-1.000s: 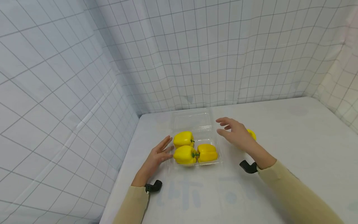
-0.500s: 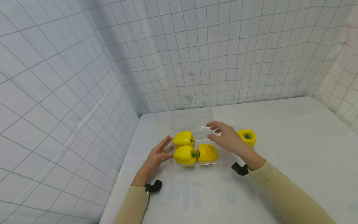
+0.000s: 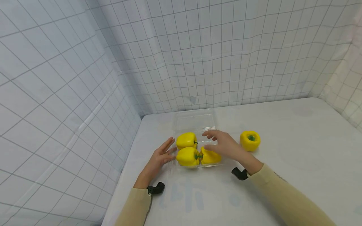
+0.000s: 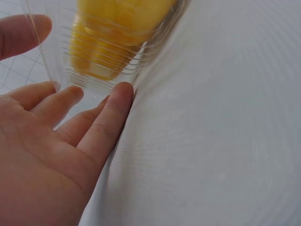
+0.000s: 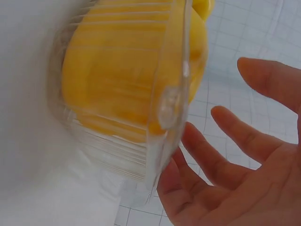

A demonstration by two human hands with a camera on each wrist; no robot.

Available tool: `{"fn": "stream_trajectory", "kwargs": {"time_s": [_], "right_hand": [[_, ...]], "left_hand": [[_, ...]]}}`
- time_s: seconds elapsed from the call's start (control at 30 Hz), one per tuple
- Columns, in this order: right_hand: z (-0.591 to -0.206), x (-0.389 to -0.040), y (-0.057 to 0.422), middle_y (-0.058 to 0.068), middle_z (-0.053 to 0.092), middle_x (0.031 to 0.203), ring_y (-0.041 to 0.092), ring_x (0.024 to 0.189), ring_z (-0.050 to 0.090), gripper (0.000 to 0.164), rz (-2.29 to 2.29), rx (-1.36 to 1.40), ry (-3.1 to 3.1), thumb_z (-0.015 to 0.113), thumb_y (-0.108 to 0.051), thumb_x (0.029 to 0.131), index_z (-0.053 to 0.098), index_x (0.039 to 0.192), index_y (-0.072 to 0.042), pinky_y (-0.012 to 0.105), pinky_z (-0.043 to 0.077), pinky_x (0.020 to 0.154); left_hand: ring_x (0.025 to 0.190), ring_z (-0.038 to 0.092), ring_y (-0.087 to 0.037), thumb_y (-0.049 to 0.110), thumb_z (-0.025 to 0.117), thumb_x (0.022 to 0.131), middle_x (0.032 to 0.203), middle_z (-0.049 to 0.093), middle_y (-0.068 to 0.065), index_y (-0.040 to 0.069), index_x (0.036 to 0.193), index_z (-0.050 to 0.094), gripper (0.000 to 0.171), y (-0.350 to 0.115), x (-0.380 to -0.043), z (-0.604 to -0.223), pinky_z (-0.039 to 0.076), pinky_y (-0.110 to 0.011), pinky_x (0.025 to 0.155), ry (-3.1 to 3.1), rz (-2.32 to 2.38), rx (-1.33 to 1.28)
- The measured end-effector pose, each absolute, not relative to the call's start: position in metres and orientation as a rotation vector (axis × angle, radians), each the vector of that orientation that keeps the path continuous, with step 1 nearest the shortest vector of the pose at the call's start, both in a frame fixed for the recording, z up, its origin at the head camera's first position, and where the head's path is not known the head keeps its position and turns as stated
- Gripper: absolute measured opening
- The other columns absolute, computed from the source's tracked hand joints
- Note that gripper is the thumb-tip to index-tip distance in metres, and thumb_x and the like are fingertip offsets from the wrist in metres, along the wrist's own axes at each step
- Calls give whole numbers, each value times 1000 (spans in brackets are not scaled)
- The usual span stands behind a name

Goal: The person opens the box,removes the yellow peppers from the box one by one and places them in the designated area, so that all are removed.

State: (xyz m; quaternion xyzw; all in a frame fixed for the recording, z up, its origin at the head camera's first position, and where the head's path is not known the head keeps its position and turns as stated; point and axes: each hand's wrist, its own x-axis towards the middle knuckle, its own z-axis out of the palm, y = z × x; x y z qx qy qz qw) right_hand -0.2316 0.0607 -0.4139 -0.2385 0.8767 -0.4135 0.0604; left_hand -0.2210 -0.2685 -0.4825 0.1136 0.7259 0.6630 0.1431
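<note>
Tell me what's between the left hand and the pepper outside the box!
The head view shows the open clear box with three yellow peppers in it, and the right hand at its right side.

Head view: right hand (image 3: 223, 145) partly covers one yellow pepper (image 3: 211, 158). Left wrist view: picture edge truncates left thumb (image 4: 22, 36).

- Head: I'm looking forward and down, well back from left hand (image 3: 156, 158) and right hand (image 3: 225, 146).
- Left wrist: tight in, facing along the fingers (image 4: 107, 120).
- Right wrist: just as near; both share the clear container (image 5: 117, 157) by the fingers.
</note>
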Motion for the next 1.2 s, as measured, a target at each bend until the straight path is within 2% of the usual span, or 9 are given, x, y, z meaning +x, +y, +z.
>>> {"fn": "stream_trajectory", "kwargs": {"time_s": [0.23,0.47,0.7,0.93,1.2], "right_hand": [[-418,-230,59,8,62,131,30,115,56,51,-1133,-800,2640,76,-34,90,61,136,-18,48,48,93],[-420,-229,58,8,62,128,27,114,57,58,-1036,-812,2646,81,-38,85,63,135,-15,48,48,96],[-422,-230,57,4,62,126,24,112,57,61,-936,-811,2669,86,-40,78,66,131,-18,45,47,96],[-423,-232,56,2,63,128,21,107,56,66,-820,-848,2687,86,-42,78,65,134,-17,43,46,93],[-424,-238,53,2,64,126,21,104,55,71,-670,-848,2694,82,-48,79,61,139,-16,46,44,90]], "left_hand": [[144,38,-22,7,58,99,163,27,9,31,161,25,74,-269,-221,-483,39,-47,110,2090,1911,338],[144,37,-23,9,58,99,164,26,8,29,162,23,74,-268,-221,-481,36,-51,111,2102,1893,341],[144,37,-23,8,58,99,163,26,9,28,162,23,75,-267,-221,-481,35,-53,112,2117,1883,331],[142,40,-20,8,57,99,162,29,12,27,162,23,74,-266,-220,-478,38,-49,110,2120,1878,312],[145,37,-27,6,55,98,164,26,5,23,162,22,75,-266,-220,-480,42,-45,108,2123,1892,342]]}}
